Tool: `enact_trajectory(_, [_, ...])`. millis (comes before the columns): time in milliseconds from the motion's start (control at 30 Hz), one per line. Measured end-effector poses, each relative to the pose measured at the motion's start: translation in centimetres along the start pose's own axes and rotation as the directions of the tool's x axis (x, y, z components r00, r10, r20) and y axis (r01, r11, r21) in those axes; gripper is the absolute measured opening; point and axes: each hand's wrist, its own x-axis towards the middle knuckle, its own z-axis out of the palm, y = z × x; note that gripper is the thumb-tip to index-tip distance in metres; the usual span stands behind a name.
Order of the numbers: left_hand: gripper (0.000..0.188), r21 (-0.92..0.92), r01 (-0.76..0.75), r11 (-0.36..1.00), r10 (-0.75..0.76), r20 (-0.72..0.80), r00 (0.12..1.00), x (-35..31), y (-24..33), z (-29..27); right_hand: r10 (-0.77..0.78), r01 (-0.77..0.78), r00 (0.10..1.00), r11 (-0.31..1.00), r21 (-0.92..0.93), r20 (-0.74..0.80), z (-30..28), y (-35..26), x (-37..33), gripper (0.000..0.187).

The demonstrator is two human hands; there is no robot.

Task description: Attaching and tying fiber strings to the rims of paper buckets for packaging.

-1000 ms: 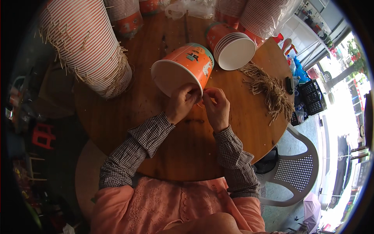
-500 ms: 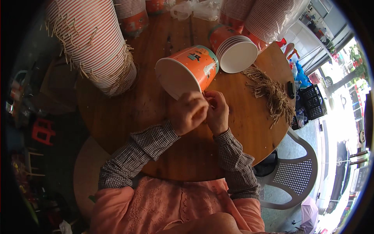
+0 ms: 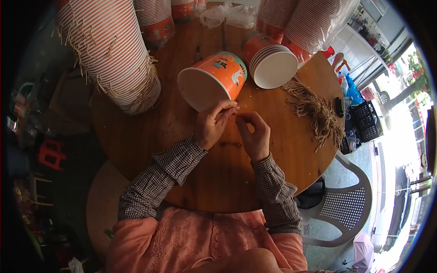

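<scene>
An orange paper bucket [image 3: 227, 75] with a white inside lies on its side, its wide mouth turned toward me and to the left. Right by the lower rim, my left hand [image 3: 214, 122] is closed in a pinch, thumb against fingertips. My right hand [image 3: 256, 135] pinches too, just to the right and slightly nearer to me. A thin cord [image 3: 232, 119] shows faintly between the two hands; most of it is hidden by the fingers. To the right lies a bundle of tan twisted cords [image 3: 315, 111].
A tall nested stack of paper buckets [image 3: 111, 59], tan cords hanging off its rims, leans at the left. Behind the bucket lies a short stack [image 3: 275, 68]. Bagged stacks [image 3: 314, 22] and clear plastic [image 3: 230, 16] fill the far side of the round wooden table [image 3: 205, 182]. A grey chair [image 3: 343, 204] stands right.
My hands have drawn slightly apart; the left has turned and risen to the rim, the right has dropped a little. The bucket has shifted slightly left.
</scene>
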Motion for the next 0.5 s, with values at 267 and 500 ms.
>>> enact_trajectory(267, [0.021, 0.440, -0.420, 0.794, 0.361, 0.214, 0.908, 0.16, 0.13, -0.81, -0.084, 0.082, 0.996, 0.994, -0.071, -0.028, -0.15, -1.21, 0.07, 0.009])
enact_trajectory(500, [0.020, 0.481, -0.458, 0.748, 0.382, 0.253, 0.889, 0.04, 0.34, -1.05, 0.022, -0.022, 1.000, 1.000, 0.014, 0.017, -0.51, -0.45, -0.07, 0.008])
